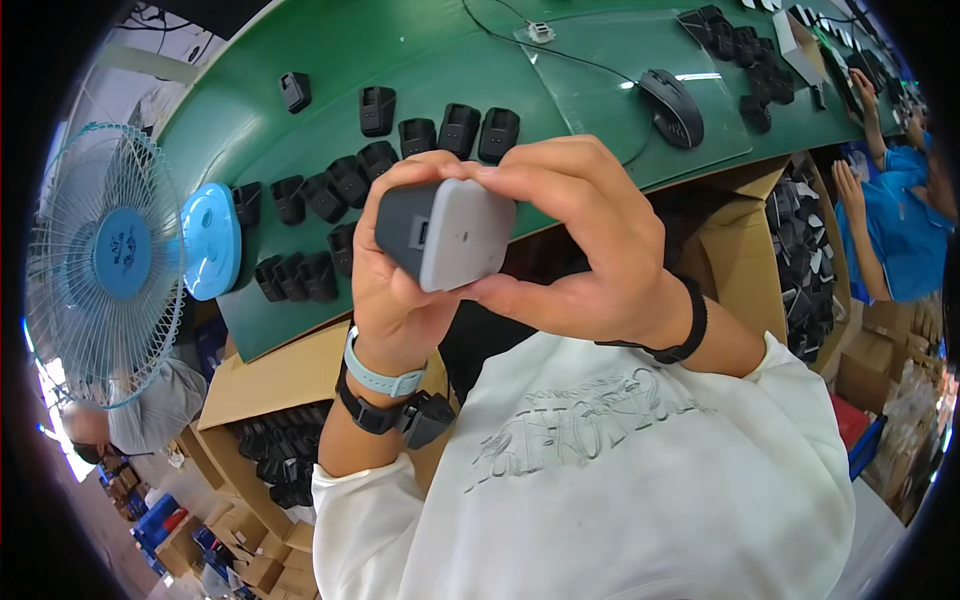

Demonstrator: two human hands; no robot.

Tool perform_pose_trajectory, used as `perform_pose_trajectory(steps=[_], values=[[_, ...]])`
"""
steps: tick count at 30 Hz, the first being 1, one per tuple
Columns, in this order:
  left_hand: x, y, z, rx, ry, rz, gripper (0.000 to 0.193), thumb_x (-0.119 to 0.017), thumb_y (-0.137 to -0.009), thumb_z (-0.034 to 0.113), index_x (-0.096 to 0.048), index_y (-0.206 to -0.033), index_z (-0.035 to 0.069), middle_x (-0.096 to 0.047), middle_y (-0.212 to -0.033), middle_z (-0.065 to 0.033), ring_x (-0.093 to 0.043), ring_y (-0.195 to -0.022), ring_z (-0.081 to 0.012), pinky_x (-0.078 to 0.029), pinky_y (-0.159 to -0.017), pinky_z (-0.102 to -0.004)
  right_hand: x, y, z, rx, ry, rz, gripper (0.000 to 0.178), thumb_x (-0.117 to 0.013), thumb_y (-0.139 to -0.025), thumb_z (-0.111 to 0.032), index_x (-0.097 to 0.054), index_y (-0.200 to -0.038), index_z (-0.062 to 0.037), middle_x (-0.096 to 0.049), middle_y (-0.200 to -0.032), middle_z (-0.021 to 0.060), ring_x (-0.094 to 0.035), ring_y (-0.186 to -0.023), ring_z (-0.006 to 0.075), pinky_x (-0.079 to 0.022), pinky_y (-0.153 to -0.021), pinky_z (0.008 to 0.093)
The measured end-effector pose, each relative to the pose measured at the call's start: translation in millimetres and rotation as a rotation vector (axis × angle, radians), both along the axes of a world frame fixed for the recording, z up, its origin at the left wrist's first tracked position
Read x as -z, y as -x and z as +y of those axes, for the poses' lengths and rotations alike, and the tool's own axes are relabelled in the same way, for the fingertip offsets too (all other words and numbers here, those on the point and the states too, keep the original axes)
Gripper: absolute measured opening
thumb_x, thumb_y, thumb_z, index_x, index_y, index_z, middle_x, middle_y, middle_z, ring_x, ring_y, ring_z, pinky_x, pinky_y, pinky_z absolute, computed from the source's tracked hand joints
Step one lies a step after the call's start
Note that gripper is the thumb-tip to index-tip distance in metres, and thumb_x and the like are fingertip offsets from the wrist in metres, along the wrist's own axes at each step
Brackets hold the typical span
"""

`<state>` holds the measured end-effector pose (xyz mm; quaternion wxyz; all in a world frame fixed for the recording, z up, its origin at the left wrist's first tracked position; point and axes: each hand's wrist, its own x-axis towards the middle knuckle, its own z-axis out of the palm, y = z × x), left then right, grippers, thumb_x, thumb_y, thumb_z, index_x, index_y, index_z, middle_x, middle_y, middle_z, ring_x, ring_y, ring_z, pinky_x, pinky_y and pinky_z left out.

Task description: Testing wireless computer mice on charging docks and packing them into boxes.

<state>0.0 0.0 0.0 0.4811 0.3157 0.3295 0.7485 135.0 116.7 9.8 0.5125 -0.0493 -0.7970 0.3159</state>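
Up close, both my hands hold a small plastic device (pixel 468 238) with a light grey face and a dark grey body. A rectangular port shows in its dark side. My left hand (pixel 385 285) wraps round the dark side, fingers behind it. My right hand (pixel 595 225) pinches the light grey face between thumb at the lower edge and fingers at the upper edge. Beyond the hands, several black plastic units (pixel 348 180) of similar shape lie in loose rows on the green table (pixel 290 145).
A light blue fan (pixel 122 252) stands at the left. Cardboard boxes with dark parts sit near left (pixel 270 380) and right (pixel 735 245). A black computer mouse (pixel 670 108) rests on a clear sheet. Another person in a blue shirt (pixel 905 235) sits at far right.
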Motion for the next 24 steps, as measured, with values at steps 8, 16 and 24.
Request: perform_pose_trajectory(steps=[8, 16, 24], values=[[0, -8, 0, 0.022, 0.009, -0.084, 0.074, -0.079, -0.074, 0.029, -0.050, -0.138, 0.005, -0.053, -0.133, -0.0118, -0.052, -0.130, -0.0298, -0.047, -0.107, -0.0457, -7, -14, -8, 0.047, -0.006, 0.021, 0.058, -0.086, -0.058, -0.012, -0.067, -0.112, -0.0014, -0.066, -0.102, 0.0122, -0.064, -0.085, 0.0294, -0.054, -0.071, 0.0365], [25, 32, 3, -0.052, -0.070, 0.190, 0.062, -0.059, -0.091, 0.026, -0.044, -0.143, -0.006, -0.051, -0.138, -0.0200, -0.046, -0.131, -0.0353, -0.032, -0.114, -0.0457, 28, -112, 78, 0.511, -0.066, -0.125, 0.049, -0.088, -0.071, -0.020, -0.066, -0.111, -0.0014, -0.067, -0.101, 0.0112, -0.066, -0.088, 0.0226, -0.055, -0.078, 0.0322], [-103, -42, 6, 0.148, -0.368, 0.602, 0.043, -0.073, -0.086, 0.037, -0.056, -0.123, 0.024, -0.050, -0.123, 0.0021, -0.040, -0.121, -0.0224, -0.033, -0.096, -0.0468, 115, -344, 123, 1.299, 0.208, -0.688, 0.047, -0.080, -0.072, -0.031, -0.070, -0.106, -0.0009, -0.068, -0.101, 0.0163, -0.064, -0.098, 0.0365, -0.053, -0.087, 0.0432]])
